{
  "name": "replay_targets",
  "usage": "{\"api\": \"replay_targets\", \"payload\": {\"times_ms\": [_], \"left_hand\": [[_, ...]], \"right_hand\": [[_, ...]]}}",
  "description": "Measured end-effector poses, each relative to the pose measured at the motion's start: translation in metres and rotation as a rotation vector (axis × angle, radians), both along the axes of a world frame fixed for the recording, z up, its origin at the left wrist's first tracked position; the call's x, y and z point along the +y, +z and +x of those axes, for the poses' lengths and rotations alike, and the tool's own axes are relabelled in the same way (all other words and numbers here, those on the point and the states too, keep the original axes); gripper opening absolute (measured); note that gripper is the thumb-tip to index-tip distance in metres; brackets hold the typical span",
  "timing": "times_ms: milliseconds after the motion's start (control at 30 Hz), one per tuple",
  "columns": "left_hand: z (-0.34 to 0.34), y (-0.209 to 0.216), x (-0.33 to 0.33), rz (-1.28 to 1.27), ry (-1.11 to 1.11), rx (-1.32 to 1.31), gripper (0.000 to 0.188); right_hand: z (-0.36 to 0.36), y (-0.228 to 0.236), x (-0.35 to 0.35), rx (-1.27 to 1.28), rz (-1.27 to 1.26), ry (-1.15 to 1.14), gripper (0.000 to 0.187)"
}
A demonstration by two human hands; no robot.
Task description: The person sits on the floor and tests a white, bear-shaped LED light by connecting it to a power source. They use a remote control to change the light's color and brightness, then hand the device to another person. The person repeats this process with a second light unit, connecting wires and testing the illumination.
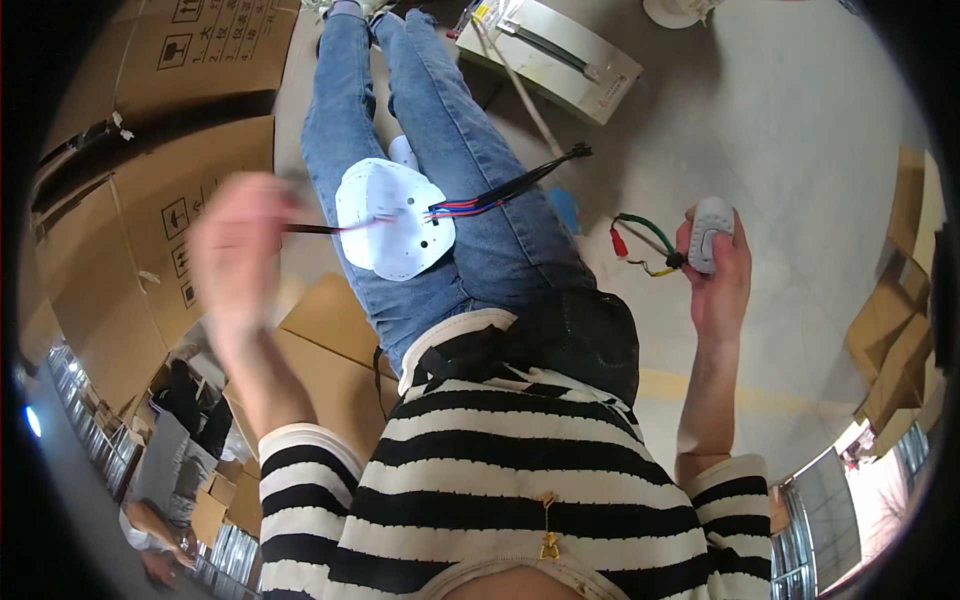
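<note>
Black-and-cream striped top (520, 462) nearest, jeans (520, 250) beyond. White plastic shell (375, 240) lies on the thighs; black-sleeved cable (525, 182) with red and blue wires extends right and far from it. Hands well apart. Left hand (240, 245) blurred, left of shell, beside a thin dark wire (312, 229); cannot tell its grip. Right hand (724, 282), out to the right, clamped on a white oval housing (708, 228), green-sleeved lead (648, 224) just left of it.
</note>
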State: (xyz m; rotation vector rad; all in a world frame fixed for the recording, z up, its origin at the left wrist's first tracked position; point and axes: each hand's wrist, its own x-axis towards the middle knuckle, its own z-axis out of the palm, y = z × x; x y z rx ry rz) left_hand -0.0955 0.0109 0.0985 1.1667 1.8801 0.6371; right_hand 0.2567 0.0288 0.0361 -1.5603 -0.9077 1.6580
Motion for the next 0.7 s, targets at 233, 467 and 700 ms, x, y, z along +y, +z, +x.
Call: {"api": "replay_targets", "payload": {"times_ms": [233,467,700], "left_hand": [[0.021,0.042,0.008,0.270,0.031,0.260,0.015],[0.088,-0.094,0.000,0.069,-0.811,0.401,0.016],[0.103,-0.140,-0.018,0.222,-0.820,0.612,0.004]], "right_hand": [[-0.012,-0.004,-0.005,-0.085,0.101,0.323,0.035],[-0.014,-0.016,-0.026,-0.157,0.121,0.276,0.035],[-0.025,-0.019,-0.027,-0.108,0.084,0.235,0.036]]}}
